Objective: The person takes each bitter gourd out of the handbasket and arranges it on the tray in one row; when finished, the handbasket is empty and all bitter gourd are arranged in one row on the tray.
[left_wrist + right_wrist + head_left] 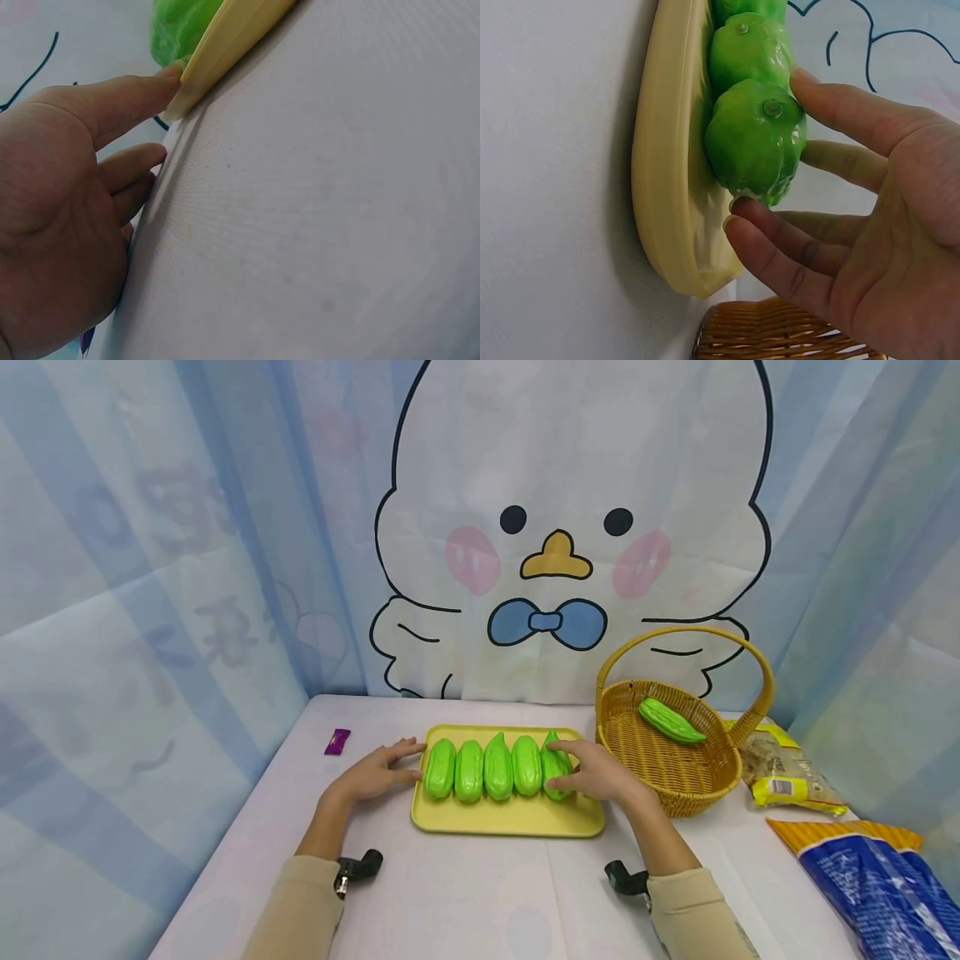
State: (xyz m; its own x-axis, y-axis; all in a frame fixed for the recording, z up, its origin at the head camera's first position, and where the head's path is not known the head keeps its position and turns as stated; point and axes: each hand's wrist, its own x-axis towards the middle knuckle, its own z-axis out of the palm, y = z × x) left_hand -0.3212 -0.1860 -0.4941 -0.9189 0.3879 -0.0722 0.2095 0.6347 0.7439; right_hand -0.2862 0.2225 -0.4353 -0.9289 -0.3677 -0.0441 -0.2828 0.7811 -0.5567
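Note:
Several glossy green toy bitter melons (498, 768) lie side by side in a row on a yellow tray (502, 823). My right hand (596, 770) is at the rightmost bitter melon (553, 766), thumb on one side and fingers curved round the other. The right wrist view shows this bitter melon (754, 139) low in the tray, with fingertips against its side. At the tray's left end is my left hand (378, 770), its fingers stretched out. In the left wrist view the left thumb touches the tray's rim (225, 56). Another bitter melon (671, 720) lies in a wicker basket (652, 768).
The basket's tall handle (686, 631) rises just right of the tray. Beyond it lie a clear and yellow packet (791, 768) and a blue and orange bag (870, 877). A small purple wrapped piece (337, 742) lies at the left. Printed curtains surround the table.

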